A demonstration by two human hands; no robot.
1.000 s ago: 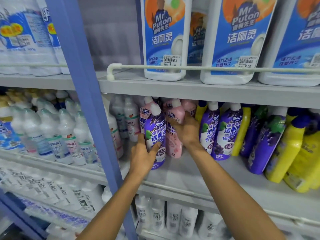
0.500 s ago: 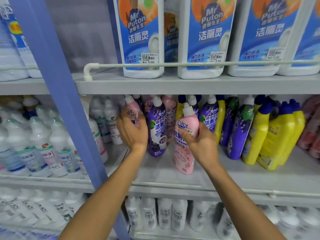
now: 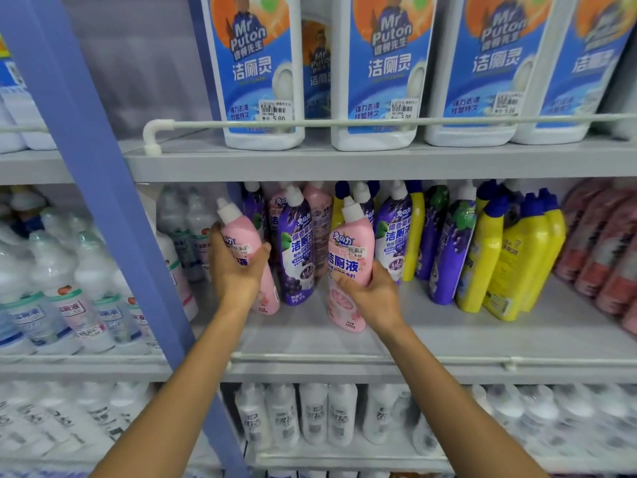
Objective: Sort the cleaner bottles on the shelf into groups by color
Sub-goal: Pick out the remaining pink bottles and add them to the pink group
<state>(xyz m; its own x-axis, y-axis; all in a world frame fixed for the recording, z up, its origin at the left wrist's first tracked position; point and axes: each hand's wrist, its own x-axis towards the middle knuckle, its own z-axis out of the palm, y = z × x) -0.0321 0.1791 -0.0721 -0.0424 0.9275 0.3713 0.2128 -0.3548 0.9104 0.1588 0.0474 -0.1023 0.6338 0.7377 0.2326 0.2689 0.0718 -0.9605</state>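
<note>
On the middle shelf (image 3: 448,339) stand pink, purple and yellow cleaner bottles. My left hand (image 3: 238,270) grips a pink bottle (image 3: 238,232) with a white cap at the shelf's left end, tilted left. My right hand (image 3: 370,291) holds a second pink bottle (image 3: 350,257) near the shelf's front, its base close to the shelf. A purple bottle (image 3: 296,246) stands upright between the two. Behind it is another pink bottle (image 3: 320,208). To the right come more purple bottles (image 3: 451,250), then yellow bottles (image 3: 517,257) with blue caps.
A blue upright post (image 3: 103,201) borders the shelf on the left, with clear bottles (image 3: 69,298) beyond it. Large blue-labelled white jugs (image 3: 262,70) fill the shelf above behind a white rail. Pinkish bottles (image 3: 603,243) lie at the far right. White bottles (image 3: 310,415) stand below.
My left hand has let go of the purple bottle and taken a pink one at the left end. My right hand has drawn a pink bottle forward out of the row.
</note>
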